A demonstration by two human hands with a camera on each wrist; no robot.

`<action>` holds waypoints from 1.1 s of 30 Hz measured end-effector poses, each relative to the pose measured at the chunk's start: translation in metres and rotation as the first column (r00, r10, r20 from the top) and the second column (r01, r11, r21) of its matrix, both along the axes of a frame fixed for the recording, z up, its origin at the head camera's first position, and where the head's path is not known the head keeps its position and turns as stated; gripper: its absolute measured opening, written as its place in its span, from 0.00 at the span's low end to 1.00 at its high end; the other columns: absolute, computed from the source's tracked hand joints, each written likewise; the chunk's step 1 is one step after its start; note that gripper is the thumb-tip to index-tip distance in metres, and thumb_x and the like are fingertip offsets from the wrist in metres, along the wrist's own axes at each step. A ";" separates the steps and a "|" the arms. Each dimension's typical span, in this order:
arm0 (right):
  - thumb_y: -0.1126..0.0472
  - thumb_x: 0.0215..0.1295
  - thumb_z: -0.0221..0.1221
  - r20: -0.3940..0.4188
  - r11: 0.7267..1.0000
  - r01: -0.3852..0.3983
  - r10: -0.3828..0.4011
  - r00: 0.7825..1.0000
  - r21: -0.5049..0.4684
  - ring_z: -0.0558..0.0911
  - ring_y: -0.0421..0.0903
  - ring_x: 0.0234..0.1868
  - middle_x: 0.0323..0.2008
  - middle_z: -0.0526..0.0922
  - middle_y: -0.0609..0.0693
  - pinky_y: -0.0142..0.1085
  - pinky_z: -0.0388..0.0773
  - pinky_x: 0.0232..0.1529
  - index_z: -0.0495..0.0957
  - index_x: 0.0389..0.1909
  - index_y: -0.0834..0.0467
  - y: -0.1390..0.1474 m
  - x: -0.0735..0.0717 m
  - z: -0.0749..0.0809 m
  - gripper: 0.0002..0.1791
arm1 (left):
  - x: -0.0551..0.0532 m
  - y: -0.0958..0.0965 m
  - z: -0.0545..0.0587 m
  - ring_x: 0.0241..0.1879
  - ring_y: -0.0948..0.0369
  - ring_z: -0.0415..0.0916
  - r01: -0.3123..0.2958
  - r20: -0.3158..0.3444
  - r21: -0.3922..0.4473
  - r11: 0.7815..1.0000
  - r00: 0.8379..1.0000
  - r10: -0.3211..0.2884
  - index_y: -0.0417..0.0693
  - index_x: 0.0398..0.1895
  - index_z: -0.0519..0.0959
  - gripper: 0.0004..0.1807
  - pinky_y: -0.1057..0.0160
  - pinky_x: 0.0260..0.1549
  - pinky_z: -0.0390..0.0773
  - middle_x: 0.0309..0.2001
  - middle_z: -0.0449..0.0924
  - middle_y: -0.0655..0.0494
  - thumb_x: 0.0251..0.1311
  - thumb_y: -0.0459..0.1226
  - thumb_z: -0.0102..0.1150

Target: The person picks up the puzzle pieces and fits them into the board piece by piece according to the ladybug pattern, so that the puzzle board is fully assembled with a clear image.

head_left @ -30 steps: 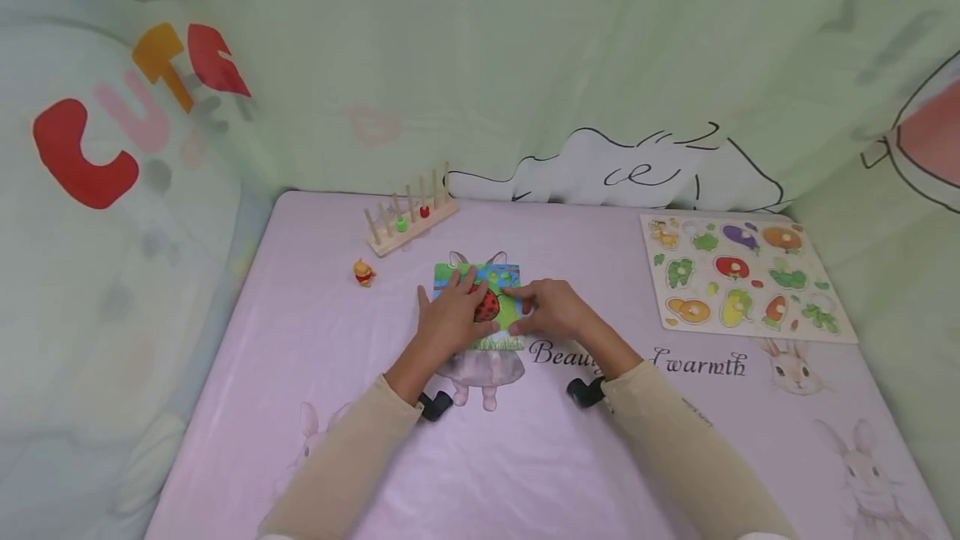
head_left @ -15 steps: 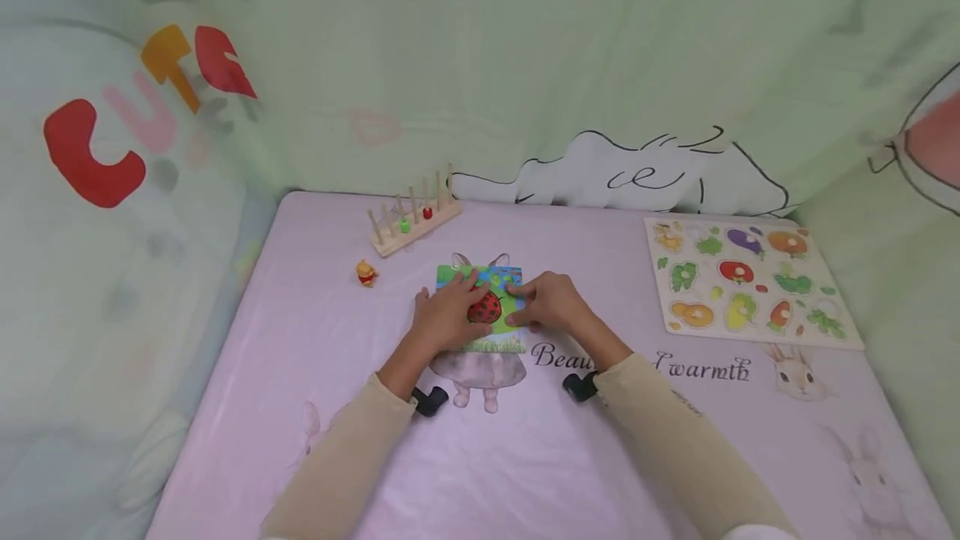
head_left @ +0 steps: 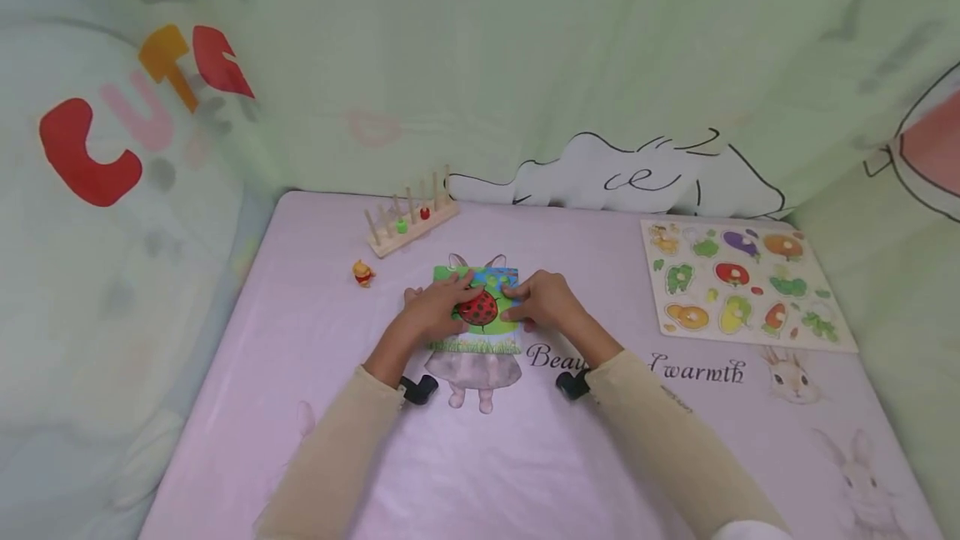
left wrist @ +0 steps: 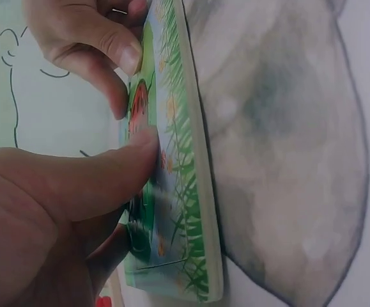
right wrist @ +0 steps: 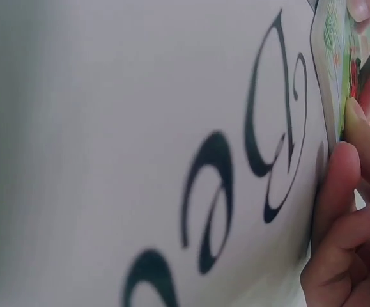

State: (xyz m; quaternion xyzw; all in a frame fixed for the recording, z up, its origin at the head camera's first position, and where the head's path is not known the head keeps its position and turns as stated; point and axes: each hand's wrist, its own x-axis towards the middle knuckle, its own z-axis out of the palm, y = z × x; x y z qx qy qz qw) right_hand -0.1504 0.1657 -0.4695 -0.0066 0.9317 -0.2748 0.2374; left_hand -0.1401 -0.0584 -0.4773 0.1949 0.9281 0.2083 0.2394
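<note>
A square ladybug jigsaw puzzle (head_left: 480, 347) lies on the cloth-covered table, its grass strip toward me. My left hand (head_left: 431, 311) lies across its left part, thumb and fingers spread on the picture beside the red ladybug (head_left: 477, 307). The left wrist view shows the left thumb (left wrist: 117, 173) pressing the printed face. At the opposite edge, my right hand (head_left: 550, 300) holds the puzzle with index and thumb on top. Its other fingers (right wrist: 341, 169) curl against the board's side in the right wrist view. The left fingers hide part of the puzzle's left side.
Behind the puzzle stands a wooden peg rack (head_left: 414, 229) with a green and a red piece on it. A small yellow-and-red bear figure (head_left: 363, 273) is to the left. A vegetable puzzle board (head_left: 742, 283) lies at the right. Fabric walls (head_left: 487, 65) border the table.
My left hand has slid left and back across the puzzle, uncovering more of the ladybug. The right hand stays at the right edge, its fingers slightly shifted.
</note>
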 end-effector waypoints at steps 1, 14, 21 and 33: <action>0.49 0.53 0.77 0.000 1.000 -0.006 0.006 1.000 -0.001 0.80 0.40 0.15 0.13 0.83 0.50 0.32 0.71 0.36 0.82 0.58 0.49 0.000 0.000 0.000 0.30 | 0.000 -0.001 0.000 0.82 0.53 0.47 0.002 -0.005 0.001 1.000 1.000 -0.002 0.68 0.77 0.65 0.38 0.25 0.67 0.53 0.82 0.49 0.66 0.64 0.42 0.68; 0.49 0.49 0.79 0.039 0.997 -0.082 0.081 0.996 0.004 0.84 0.43 0.19 0.14 0.84 0.49 0.33 0.73 0.36 0.80 0.62 0.53 0.009 0.003 0.003 0.37 | -0.006 -0.026 -0.001 0.83 0.54 0.42 0.178 0.060 0.136 0.975 0.981 -0.187 0.61 0.80 0.61 0.38 0.28 0.68 0.50 0.84 0.42 0.61 0.69 0.35 0.60; 0.48 0.44 0.81 -0.013 0.989 -0.142 0.143 0.990 0.040 0.77 0.40 0.20 0.15 0.83 0.47 0.32 0.69 0.28 0.77 0.65 0.52 0.010 0.007 0.006 0.44 | -0.004 -0.029 -0.002 0.83 0.53 0.42 0.197 -0.039 0.086 0.977 0.980 -0.194 0.61 0.78 0.64 0.37 0.34 0.69 0.57 0.83 0.45 0.61 0.67 0.42 0.65; 0.49 0.50 0.78 -0.005 0.991 -0.131 0.131 0.991 0.009 0.75 0.40 0.17 0.14 0.82 0.47 0.33 0.66 0.27 0.77 0.65 0.50 0.014 0.012 0.004 0.39 | 0.008 -0.032 -0.005 0.81 0.53 0.49 0.198 -0.170 -0.024 0.980 0.965 -0.199 0.65 0.76 0.67 0.34 0.43 0.60 0.67 0.83 0.49 0.63 0.68 0.50 0.63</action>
